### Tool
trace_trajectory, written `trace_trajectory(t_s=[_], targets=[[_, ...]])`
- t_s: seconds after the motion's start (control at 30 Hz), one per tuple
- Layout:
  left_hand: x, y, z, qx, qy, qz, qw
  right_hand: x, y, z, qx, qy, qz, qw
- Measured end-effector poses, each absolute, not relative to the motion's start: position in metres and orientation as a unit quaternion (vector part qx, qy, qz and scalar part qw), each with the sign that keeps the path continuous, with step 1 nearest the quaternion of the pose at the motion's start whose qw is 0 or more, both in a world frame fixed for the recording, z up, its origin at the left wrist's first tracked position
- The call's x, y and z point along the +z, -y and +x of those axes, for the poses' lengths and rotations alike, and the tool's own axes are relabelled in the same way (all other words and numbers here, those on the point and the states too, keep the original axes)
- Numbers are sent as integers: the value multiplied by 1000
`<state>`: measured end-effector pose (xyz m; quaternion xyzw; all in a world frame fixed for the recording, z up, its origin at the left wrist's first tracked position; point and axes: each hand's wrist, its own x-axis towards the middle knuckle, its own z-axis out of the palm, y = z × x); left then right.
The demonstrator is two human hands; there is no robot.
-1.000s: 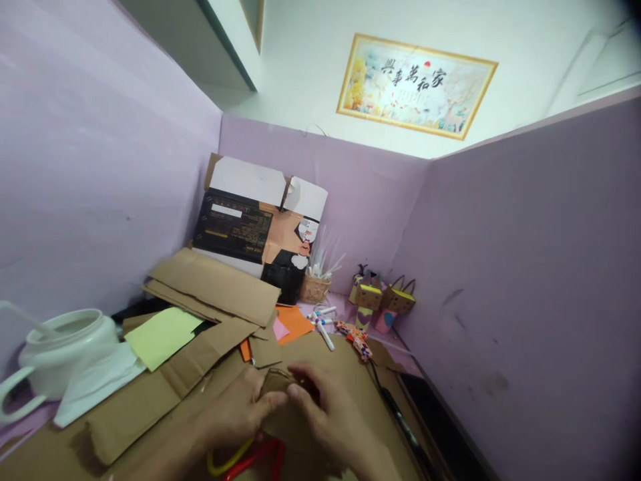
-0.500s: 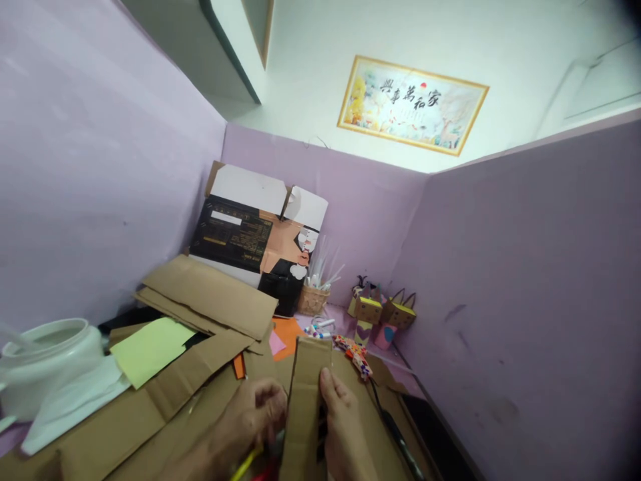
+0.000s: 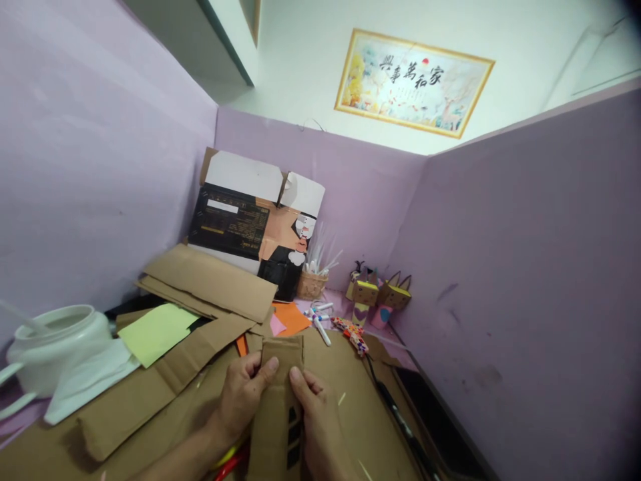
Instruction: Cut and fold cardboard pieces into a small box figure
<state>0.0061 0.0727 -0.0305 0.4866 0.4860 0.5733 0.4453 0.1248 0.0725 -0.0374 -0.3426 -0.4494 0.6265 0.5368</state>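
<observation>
Cardboard strip: I have the folded strip (image 3: 275, 414) at the lower centre of the frame, directly between the two hands.
Long axis: it runs from the bottom edge up the frame, close to upright in view, its far end just beyond the thumbs.
Left grip: I read the left hand (image 3: 244, 391) as closed on the strip's left edge, thumb laid across the face near the top.
Right grip: the right hand (image 3: 318, 407) pinches the right edge, thumb tip at the rim; what its fingers do behind, I cannot tell.
Nearer hand: neither; both touch the strip, at nearly matching height.
Black marks: I see them on the strip's lower right, beside the right hand.
Under the left wrist: a yellow and red object (image 3: 231, 461), mostly hidden from me.
Bench: a brown cardboard sheet (image 3: 345, 387) covers the middle; the white pot (image 3: 55, 354) and yellow-green paper (image 3: 157, 332) sit at left, the flattened printed box (image 3: 233, 220) leans behind.
Room: purple panels (image 3: 511, 267) enclose the work; a framed picture (image 3: 413, 83) hangs upper right of centre.
</observation>
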Motion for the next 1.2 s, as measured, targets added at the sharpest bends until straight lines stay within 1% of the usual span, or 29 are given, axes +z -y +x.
trace_trajectory(t_s=[0.13,0.3,0.4,0.5,0.63,0.7,0.83,0.9,1.1,1.2], targets=[[-31,-71,6,570,-480,483,460,-38,-79,130,605,448,-382,536],[-33,-70,9,525,-444,559,463,-38,-88,132,624,423,-371,542],[-32,-69,12,501,-429,578,480,-40,-89,134,601,421,-385,560],[-28,-69,16,519,-422,550,499,-40,-88,135,590,438,-398,550],[-23,-73,13,573,-499,522,388,-39,-83,129,602,449,-407,521],[-24,-79,6,580,-527,509,355,-39,-79,126,627,437,-395,509],[-31,-98,-14,594,-581,462,310,-40,-72,123,727,442,-346,395],[-37,-106,-21,592,-602,445,299,-40,-70,122,751,449,-326,359],[-47,-117,-29,563,-650,423,284,-41,-68,113,741,431,-351,376],[-47,-119,-35,546,-682,421,244,-43,-65,114,754,436,-356,337]])
